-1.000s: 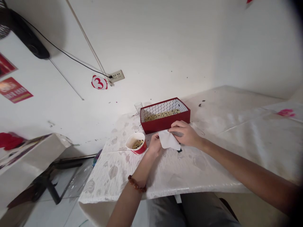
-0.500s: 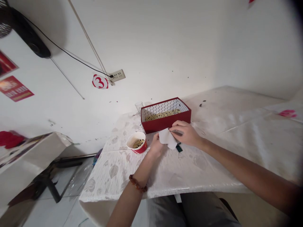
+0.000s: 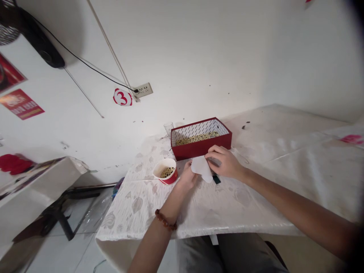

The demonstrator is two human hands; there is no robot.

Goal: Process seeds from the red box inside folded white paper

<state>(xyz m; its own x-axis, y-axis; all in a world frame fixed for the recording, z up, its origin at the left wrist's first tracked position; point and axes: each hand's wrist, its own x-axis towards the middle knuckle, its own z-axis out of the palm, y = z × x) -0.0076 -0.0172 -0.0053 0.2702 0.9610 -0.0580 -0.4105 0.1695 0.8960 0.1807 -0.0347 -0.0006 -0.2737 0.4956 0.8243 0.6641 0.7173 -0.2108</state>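
Both my hands meet on a white sheet of paper in front of a red box. My left hand pinches the paper's left edge. My right hand has its fingers curled over the right side of the paper. A small dark green object lies on the table just under my right hand. The red box holds a layer of mixed light and dark beans. A red and white paper cup with some beans stands left of my left hand.
A small clear glass stands behind the box by the wall. The table wears a pale patterned cloth. A wall socket and a round sign with a 3 hang on the wall. Another table stands at left.
The paper has become smaller between my hands, folded or gathered in. The dark green object has come into view beside it. My head has shifted slightly.
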